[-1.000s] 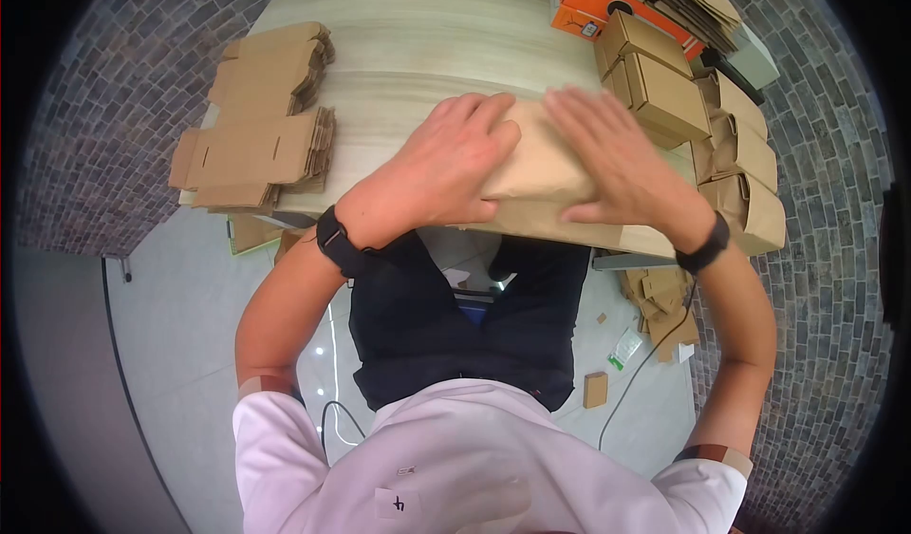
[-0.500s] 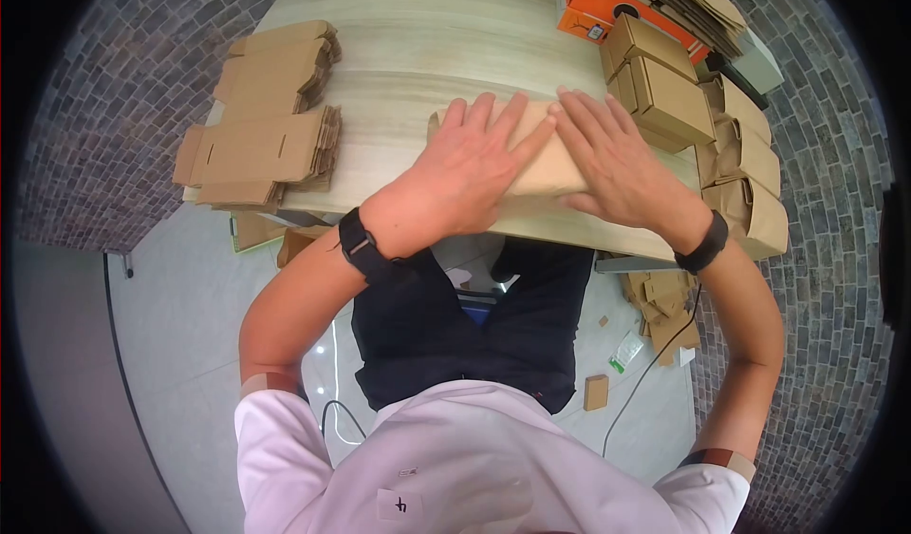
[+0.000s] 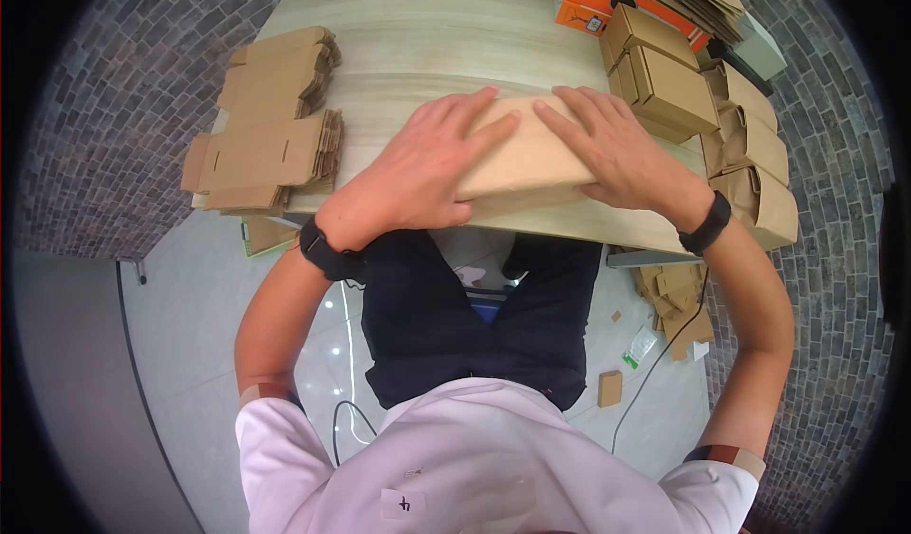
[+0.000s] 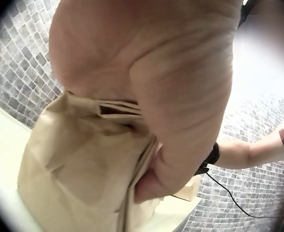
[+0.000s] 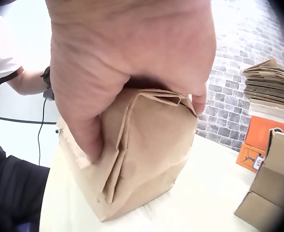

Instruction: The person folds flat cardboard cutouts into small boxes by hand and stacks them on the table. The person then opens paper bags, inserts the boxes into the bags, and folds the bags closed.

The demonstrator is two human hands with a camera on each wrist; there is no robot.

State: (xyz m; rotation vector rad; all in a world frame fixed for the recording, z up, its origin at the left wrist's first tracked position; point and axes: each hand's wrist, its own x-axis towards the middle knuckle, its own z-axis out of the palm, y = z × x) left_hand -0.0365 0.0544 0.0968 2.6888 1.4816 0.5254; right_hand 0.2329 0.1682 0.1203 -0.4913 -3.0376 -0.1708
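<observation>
- A paper bag is laid on the table, at its near edge.
- Its left end is gripped by the left hand, thumb on the near side, fingers over the top.
- Its right end is clasped by the right hand between thumb and fingers.
- Flattened cartons are stacked at the table's left.
- Cardboard boxes, folded bags and an orange box are ranged at its right.

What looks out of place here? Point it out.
On the floor, a small brown carton, a green-and-white packet and jumbled cardboard pieces lie scattered, unlike the stacked flattened boxes. The kraft paper bag being handled looks merely creased.
</observation>
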